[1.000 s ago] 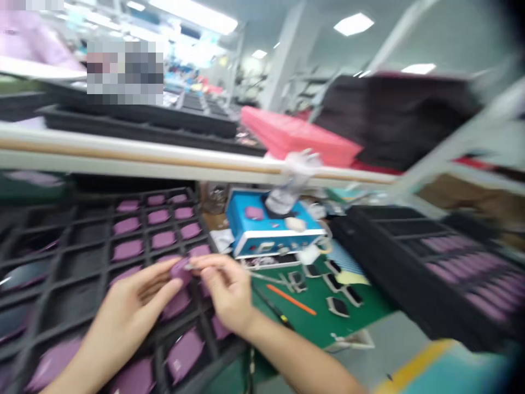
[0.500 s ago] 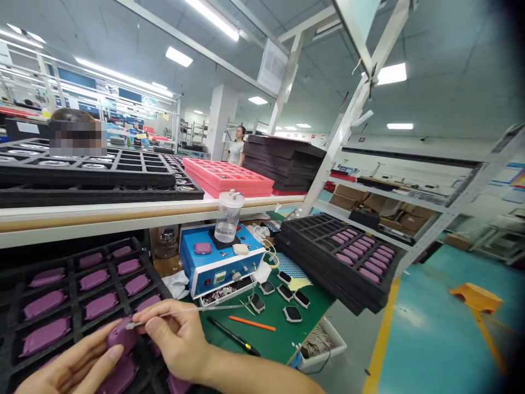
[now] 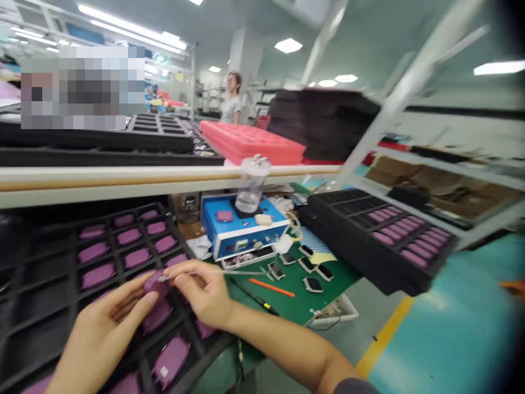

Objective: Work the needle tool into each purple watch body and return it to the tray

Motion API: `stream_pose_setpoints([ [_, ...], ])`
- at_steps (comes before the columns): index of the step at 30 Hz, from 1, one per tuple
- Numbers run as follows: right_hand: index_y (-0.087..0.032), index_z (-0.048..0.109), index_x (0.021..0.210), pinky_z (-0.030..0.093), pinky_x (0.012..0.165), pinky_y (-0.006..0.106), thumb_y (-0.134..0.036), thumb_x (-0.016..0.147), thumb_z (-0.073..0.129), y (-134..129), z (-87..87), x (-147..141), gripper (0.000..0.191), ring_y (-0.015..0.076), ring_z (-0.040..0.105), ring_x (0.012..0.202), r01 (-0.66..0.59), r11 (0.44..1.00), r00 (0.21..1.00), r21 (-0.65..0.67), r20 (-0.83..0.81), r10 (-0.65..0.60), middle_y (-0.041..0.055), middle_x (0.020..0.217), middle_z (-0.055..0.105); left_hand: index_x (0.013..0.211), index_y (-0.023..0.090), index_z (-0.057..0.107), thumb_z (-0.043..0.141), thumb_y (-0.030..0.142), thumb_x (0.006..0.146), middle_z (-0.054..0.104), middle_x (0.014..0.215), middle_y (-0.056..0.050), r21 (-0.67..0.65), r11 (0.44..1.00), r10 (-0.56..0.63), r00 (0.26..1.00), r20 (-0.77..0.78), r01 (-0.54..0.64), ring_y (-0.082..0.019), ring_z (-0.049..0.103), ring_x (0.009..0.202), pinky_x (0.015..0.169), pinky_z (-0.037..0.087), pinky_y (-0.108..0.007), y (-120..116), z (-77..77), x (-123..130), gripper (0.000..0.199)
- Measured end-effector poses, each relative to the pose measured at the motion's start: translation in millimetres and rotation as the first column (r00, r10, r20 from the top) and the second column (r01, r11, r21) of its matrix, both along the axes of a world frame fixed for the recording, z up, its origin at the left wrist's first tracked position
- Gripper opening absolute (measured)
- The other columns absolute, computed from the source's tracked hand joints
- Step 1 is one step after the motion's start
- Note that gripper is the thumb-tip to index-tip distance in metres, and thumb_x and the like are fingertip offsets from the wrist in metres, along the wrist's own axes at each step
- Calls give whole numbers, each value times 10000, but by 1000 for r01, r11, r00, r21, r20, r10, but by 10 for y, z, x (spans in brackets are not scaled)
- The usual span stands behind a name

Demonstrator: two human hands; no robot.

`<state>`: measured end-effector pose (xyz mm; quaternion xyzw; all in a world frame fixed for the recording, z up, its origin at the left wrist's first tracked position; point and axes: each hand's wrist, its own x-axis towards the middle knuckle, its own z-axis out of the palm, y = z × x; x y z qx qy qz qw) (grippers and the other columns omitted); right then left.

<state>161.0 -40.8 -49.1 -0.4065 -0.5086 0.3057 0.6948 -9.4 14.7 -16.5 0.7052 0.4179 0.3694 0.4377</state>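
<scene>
Moved up the frame, left hand (image 3: 98,327) pinches purple case (image 3: 152,284), right hand (image 3: 209,298) grips thin tool (image 3: 235,272); press lightly.

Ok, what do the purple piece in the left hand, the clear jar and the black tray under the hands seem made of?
Purple piece: plastic or perhaps coated metal, satin, with a soft, even sheen.
Clear jar: glossy plastic or glass; its wall is see-through.
Black tray: probably foam, matte; its thick dividers look dull and soft-edged.
</scene>
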Motion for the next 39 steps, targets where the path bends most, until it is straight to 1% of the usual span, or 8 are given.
stream_pose_setpoints([
  [3,-228,777,970,649,894,358,-489,959,656,-54,-45,23,288,213,780,979,20,1000,1000,-2,1,-20,84,1049,810,1105,170,796,877,629,639,817,1122,-118,-186,981,-44,996,74,57,-342,795,1030,1004,621,-468,-113,158,70,659],
  [6,-229,772,979,649,896,343,-446,971,653,-64,-91,49,248,201,771,1005,8,1000,1000,10,5,-8,81,1062,802,1150,153,773,884,591,669,808,1165,-129,-240,968,-45,994,105,69,-321,785,1072,1045,603,-456,-146,164,99,660],
  [10,-227,767,993,655,879,338,-424,980,646,-75,-111,54,231,194,773,993,2,1000,1000,25,26,-2,81,1070,800,1173,147,760,893,574,672,810,1164,-134,-255,965,-40,993,108,67,-316,785,1064,1041,606,-461,-155,119,71,671],
  [15,-237,762,1003,657,882,333,-414,985,643,-80,-114,52,215,187,775,984,4,999,1000,34,21,-5,71,1060,798,1175,148,759,906,562,664,805,1183,-136,-273,958,-54,992,117,84,-319,777,1090,1051,600,-453,-158,127,79,673],
  [20,-230,761,1002,656,888,331,-382,990,641,-93,-118,60,194,186,773,998,-6,999,1000,38,18,5,75,1070,798,1180,142,748,901,514,700,794,1214,-139,-275,956,-67,987,143,104,-305,774,1100,1066,589,-447,-161,113,75,627],
  [29,-221,765,1011,660,872,301,-303,998,637,-111,-129,49,153,175,787,972,25,997,998,76,57,-29,77,1051,812,1191,109,735,877,465,741,810,1151,-153,-273,955,-72,982,175,119,-305,783,1068,1034,606,-463,-169,67,50,591],
  [34,-243,771,1027,655,895,321,-314,1003,635,-106,-138,56,156,187,773,1013,-11,999,1000,50,29,9,68,1080,800,1179,120,742,879,502,722,807,1171,-144,-271,956,-67,985,158,109,-298,785,1062,1036,609,-456,-154,61,59,611],
  [39,-262,775,1042,651,882,310,-287,1000,643,-87,-143,56,141,179,773,993,-15,998,1000,68,15,14,54,1075,805,1176,124,742,889,542,693,804,1182,-141,-283,954,-61,987,150,102,-298,784,1071,1040,612,-438,-134,62,61,656],
])
